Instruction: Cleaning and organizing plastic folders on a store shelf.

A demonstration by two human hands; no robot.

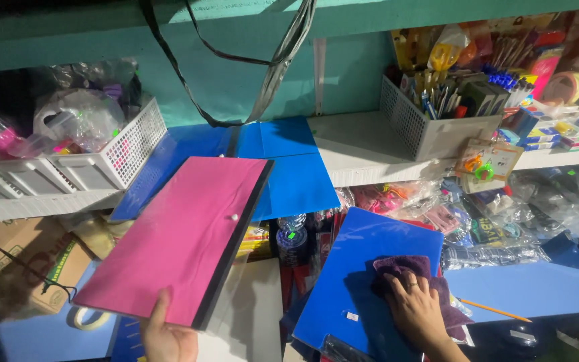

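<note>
My left hand (165,335) grips the near edge of a pink plastic folder (179,234) with a black strip and a small white snap button, holding it up tilted in front of the shelf. My right hand (417,308) presses flat on a dark purple cloth (407,268) that lies on a blue folder (353,281) leaning at the lower middle. A ring shows on one right-hand finger. Behind the pink folder, more blue folders (283,161) rest on the white shelf (363,157).
A white basket (112,157) of bagged items stands on the left shelf. A grey basket (430,131) of pens sits on the right, with packets and a tape roll (564,87) nearby. Cardboard boxes (28,258) and a tape ring (85,318) lie lower left. A pencil (497,310) rests on the blue counter.
</note>
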